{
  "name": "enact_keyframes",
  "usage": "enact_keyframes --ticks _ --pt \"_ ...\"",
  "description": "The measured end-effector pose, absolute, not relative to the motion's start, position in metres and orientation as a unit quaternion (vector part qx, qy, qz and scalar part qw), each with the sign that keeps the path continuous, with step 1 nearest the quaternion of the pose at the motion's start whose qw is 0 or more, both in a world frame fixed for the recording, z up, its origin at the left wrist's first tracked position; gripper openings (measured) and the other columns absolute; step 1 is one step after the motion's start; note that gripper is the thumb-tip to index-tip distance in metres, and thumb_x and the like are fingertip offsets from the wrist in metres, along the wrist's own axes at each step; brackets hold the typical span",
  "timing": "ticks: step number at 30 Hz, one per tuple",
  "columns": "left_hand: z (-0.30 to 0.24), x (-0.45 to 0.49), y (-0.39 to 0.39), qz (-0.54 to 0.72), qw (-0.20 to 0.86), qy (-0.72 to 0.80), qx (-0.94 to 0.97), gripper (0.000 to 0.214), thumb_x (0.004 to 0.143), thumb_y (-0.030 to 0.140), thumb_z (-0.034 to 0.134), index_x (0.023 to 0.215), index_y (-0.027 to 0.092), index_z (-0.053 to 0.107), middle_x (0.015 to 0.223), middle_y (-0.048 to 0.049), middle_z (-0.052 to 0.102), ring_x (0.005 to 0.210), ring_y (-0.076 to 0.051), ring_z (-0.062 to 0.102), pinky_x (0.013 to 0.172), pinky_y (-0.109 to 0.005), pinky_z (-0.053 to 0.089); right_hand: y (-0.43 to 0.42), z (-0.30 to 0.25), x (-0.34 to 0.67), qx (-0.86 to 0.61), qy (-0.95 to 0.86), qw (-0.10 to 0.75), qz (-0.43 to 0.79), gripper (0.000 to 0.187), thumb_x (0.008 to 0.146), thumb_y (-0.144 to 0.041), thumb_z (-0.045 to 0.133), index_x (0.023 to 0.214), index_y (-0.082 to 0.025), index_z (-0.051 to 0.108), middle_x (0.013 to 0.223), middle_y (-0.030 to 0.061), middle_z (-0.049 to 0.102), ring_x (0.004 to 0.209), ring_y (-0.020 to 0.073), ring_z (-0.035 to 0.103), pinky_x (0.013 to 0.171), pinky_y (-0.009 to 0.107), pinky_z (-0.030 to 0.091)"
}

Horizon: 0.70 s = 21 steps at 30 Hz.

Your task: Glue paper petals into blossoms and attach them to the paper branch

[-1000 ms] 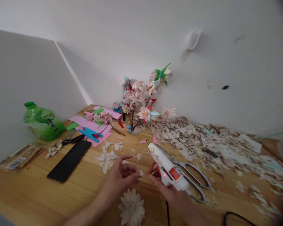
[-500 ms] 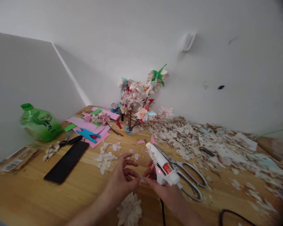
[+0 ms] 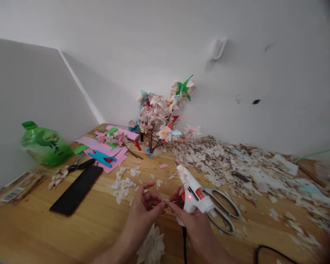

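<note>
My left hand [image 3: 146, 207] pinches a small pale petal [image 3: 166, 201] between thumb and fingertip; the other fingers curl loosely. My right hand [image 3: 191, 216] is wrapped round a white hot glue gun [image 3: 191, 192], its red light lit and its nozzle pointing away from me. The right thumb and fingertip also meet at the petal, so the two hands nearly touch. Just below them a white petal flower [image 3: 151, 245] lies on the wooden table [image 3: 99, 234]. Behind the glue gun are large metal scissors [image 3: 222, 209], their blades mostly hidden.
Loose petals [image 3: 123, 183] lie beyond my left hand, and a big heap of petals [image 3: 222, 161] covers the right. A bunch of petal flowers [image 3: 159, 110] stands by the wall. At left are a phone [image 3: 77, 190], coloured paper [image 3: 99, 145] and a green bottle [image 3: 48, 145].
The glue gun has shifted slightly right and tilted, its nozzle now further from my left hand. My fingertips have come together at the petal.
</note>
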<state>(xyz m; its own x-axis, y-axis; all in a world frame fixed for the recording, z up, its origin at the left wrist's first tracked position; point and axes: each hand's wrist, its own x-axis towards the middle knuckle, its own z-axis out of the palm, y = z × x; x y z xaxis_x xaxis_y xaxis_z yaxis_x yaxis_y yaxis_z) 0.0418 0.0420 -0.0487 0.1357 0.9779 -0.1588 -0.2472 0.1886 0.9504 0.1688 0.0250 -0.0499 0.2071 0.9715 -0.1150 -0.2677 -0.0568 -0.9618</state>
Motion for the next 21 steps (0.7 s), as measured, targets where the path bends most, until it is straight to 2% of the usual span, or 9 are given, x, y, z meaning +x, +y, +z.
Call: enact_keyframes --ticks 2,5,7,10,12,14,17,19,21 --pt "-0.048 0.041 0.04 0.512 0.576 0.453 0.448 0.046 0.064 0.02 0.069 0.1 0.02 0.042 0.067 0.0024 0.061 0.065 -0.015 0.058 0.063 -0.029 0.046 0.023 -0.056 0.171 -0.482 -0.351 0.595 0.538 0.024 0.059 -0.021 0.072 0.075 -0.024 0.054 0.072 -0.0052 0.064 0.072 0.014 0.06 0.068 0.025 0.047" --pt "-0.051 0.037 0.036 0.566 0.431 0.468 0.524 0.039 0.068 0.013 0.065 0.101 0.024 0.047 0.072 0.0017 0.063 0.071 -0.016 0.06 0.071 -0.031 0.045 0.021 -0.061 0.175 -0.436 -0.332 0.592 0.591 0.027 0.064 -0.023 0.072 0.085 -0.024 0.054 0.081 -0.0039 0.066 0.081 0.0145 0.061 0.07 0.025 0.045" --pt "-0.055 0.032 0.034 0.57 0.344 0.464 0.583 0.032 0.069 0.011 0.063 0.096 0.026 0.053 0.075 0.0009 0.065 0.074 -0.017 0.061 0.078 -0.032 0.043 0.021 -0.061 0.176 -0.426 -0.302 0.585 0.62 0.029 0.063 -0.023 0.074 0.086 -0.023 0.056 0.08 -0.004 0.067 0.073 0.0132 0.061 0.066 0.024 0.044" --pt "-0.061 0.025 0.032 0.521 0.303 0.442 0.664 0.021 0.072 0.011 0.06 0.085 0.027 0.062 0.078 -0.0012 0.068 0.078 -0.019 0.061 0.079 -0.032 0.043 0.022 -0.058 0.175 -0.416 -0.256 0.583 0.65 0.035 0.054 -0.02 0.079 0.083 -0.022 0.059 0.078 -0.0053 0.066 0.066 0.0115 0.06 0.06 0.023 0.043" --pt "-0.063 0.021 0.031 0.494 0.313 0.421 0.694 0.02 0.074 0.011 0.059 0.083 0.028 0.065 0.079 -0.0022 0.068 0.079 -0.02 0.061 0.077 -0.032 0.043 0.023 -0.056 0.175 -0.408 -0.251 0.579 0.66 0.035 0.052 -0.019 0.08 0.081 -0.022 0.06 0.075 -0.0054 0.066 0.064 0.0111 0.06 0.057 0.022 0.042" --pt "-0.063 0.019 0.03 0.503 0.339 0.413 0.679 0.024 0.074 0.012 0.059 0.09 0.028 0.064 0.086 -0.003 0.067 0.086 -0.021 0.06 0.082 -0.034 0.042 0.023 -0.054 0.175 -0.408 -0.26 0.578 0.658 0.034 0.053 -0.018 0.08 0.08 -0.022 0.059 0.075 -0.0054 0.065 0.064 0.0108 0.059 0.057 0.022 0.042" --pt "-0.058 0.018 0.032 0.535 0.47 0.395 0.58 0.037 0.072 0.018 0.062 0.107 0.026 0.054 0.104 -0.0064 0.063 0.097 -0.023 0.057 0.085 -0.037 0.043 0.022 -0.054 0.175 -0.417 -0.273 0.582 0.643 0.035 0.054 -0.019 0.08 0.08 -0.022 0.057 0.079 -0.006 0.064 0.068 0.0109 0.059 0.059 0.022 0.043" --pt "-0.053 0.02 0.037 0.519 0.586 0.381 0.492 0.041 0.069 0.024 0.065 0.107 0.023 0.05 0.099 -0.008 0.063 0.094 -0.023 0.058 0.079 -0.037 0.046 0.021 -0.054 0.174 -0.42 -0.287 0.576 0.64 0.035 0.055 -0.02 0.079 0.081 -0.022 0.056 0.076 -0.0057 0.064 0.066 0.011 0.059 0.059 0.022 0.043" --pt "-0.049 0.022 0.041 0.482 0.656 0.392 0.429 0.044 0.065 0.027 0.07 0.102 0.02 0.049 0.084 -0.0052 0.066 0.081 -0.02 0.061 0.072 -0.033 0.047 0.021 -0.054 0.174 -0.425 -0.296 0.569 0.639 0.036 0.054 -0.021 0.078 0.081 -0.023 0.054 0.075 -0.005 0.064 0.066 0.0119 0.059 0.058 0.023 0.043"
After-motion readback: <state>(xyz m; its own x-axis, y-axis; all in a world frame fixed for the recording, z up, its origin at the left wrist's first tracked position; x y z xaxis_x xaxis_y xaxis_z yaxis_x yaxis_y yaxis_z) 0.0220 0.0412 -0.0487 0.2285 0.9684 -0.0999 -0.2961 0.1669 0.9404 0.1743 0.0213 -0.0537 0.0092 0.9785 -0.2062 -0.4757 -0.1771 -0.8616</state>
